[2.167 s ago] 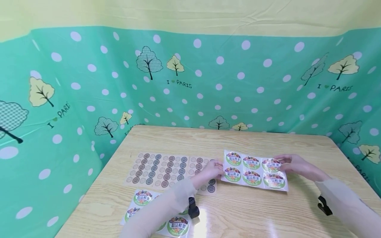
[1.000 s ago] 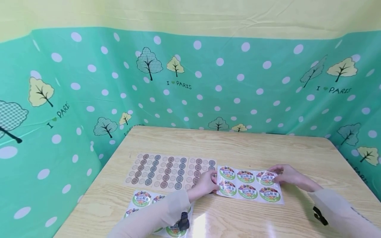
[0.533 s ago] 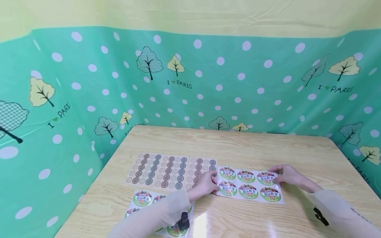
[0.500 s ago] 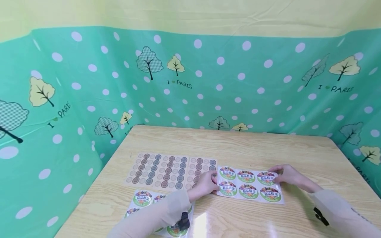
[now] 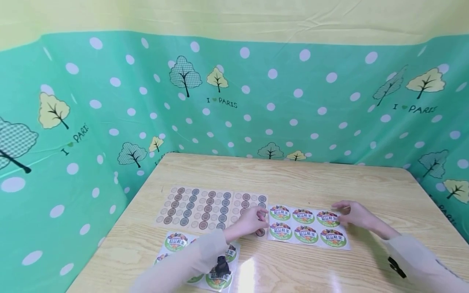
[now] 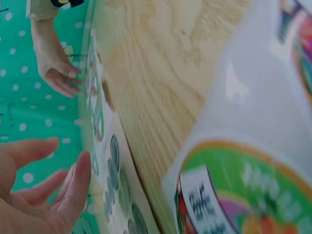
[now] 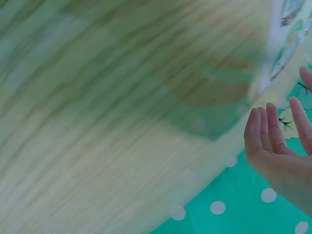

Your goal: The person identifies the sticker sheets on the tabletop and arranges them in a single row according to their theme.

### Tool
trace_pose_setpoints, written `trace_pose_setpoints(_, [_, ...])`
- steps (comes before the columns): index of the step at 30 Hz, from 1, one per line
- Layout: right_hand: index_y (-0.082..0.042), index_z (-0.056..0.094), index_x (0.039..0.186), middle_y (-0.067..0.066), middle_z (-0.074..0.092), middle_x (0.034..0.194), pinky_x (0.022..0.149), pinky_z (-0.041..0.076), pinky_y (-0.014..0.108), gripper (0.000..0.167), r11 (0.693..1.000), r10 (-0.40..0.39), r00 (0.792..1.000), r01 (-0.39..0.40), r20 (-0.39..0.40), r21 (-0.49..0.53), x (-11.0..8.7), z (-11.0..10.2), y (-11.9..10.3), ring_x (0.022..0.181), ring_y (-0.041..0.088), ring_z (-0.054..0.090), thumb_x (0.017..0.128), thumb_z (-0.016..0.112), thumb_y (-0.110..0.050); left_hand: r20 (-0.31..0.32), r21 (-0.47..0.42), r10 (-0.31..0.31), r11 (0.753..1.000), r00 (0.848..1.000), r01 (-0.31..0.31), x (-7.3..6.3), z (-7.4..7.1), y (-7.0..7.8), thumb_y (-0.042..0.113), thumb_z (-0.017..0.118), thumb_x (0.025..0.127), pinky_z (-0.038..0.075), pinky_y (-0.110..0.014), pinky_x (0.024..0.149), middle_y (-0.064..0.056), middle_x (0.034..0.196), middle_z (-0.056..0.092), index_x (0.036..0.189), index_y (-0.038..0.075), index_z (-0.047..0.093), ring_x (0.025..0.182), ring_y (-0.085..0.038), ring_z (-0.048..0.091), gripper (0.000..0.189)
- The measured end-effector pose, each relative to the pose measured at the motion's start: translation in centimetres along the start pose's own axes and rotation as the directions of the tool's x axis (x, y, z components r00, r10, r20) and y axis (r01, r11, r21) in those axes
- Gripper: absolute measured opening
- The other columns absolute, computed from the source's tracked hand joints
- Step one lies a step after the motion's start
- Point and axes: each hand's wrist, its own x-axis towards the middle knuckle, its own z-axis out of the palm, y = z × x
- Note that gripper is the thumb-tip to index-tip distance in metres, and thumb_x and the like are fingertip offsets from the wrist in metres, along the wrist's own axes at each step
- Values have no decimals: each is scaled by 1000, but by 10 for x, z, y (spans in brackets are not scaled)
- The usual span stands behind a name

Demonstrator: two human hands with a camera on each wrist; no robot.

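Observation:
A white sheet of round fruit stickers (image 5: 292, 230) lies flat on the table, right of the beige sheets. My left hand (image 5: 250, 221) hovers by its left edge, over the beige sheet of small round stickers (image 5: 234, 199). In the left wrist view the thumb and fingers (image 6: 73, 187) of that hand are apart, with nothing between them. My right hand (image 5: 357, 215) is at the sheet's right edge, its fingers (image 7: 273, 129) loosely bent and holding nothing. Whether its fingertips touch the sheet, I cannot tell.
A second sheet of fruit stickers (image 5: 234, 260) lies at the front left, partly under my left forearm. Another beige sticker sheet (image 5: 198, 203) lies behind it. A green dotted curtain (image 5: 286, 122) hangs behind the wooden table (image 5: 293, 175).
The held fruit sticker sheet came down toward the front left and now lies flat. My left fingers have let go and moved slightly left; the right hand has loosened at the other edge.

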Motion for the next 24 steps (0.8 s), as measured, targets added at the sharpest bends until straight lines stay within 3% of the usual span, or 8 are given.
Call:
trace_pose_setpoints(5, [11, 52, 111, 30, 54, 105, 72, 51, 40, 42, 998, -56, 998, 55, -31, -11, -1, 2, -14, 91, 40, 54, 74, 65, -5, 104, 61, 59, 996, 993, -65, -3, -25, -6, 6, 65, 75, 49, -25, 48, -1, 74, 56, 106, -2, 59, 55, -21, 58, 32])
trace_pose_setpoints(12, [7, 53, 113, 25, 55, 107, 68, 51, 26, 40, 993, -96, 995, 94, 23, 71, 5, 24, -52, 92, 34, 55, 78, 64, -9, 208, 99, 115, 985, 971, -138, -20, -66, -22, 14, 62, 79, 51, -27, 57, -1, 82, 59, 108, 1, 59, 68, -18, 58, 31])
trace_pose_setpoints(18, [6, 54, 112, 22, 57, 107, 70, 49, 22, 38, 976, -194, 978, 184, 78, 116, 11, 48, -84, 92, 32, 55, 79, 64, -11, 177, 110, 126, 983, 976, -147, -44, -104, -35, 14, 60, 80, 50, -27, 63, -4, 87, 60, 110, -1, 58, 74, -19, 58, 33])
trace_pose_setpoints(24, [6, 55, 111, 22, 57, 107, 68, 50, 22, 37, 962, -236, 964, 214, 125, 169, 19, 71, -110, 91, 31, 55, 78, 63, -8, 135, 148, 137, 977, 981, -156, -68, -127, -49, 16, 59, 82, 46, -23, 72, -5, 91, 62, 111, -2, 56, 83, -16, 56, 34])
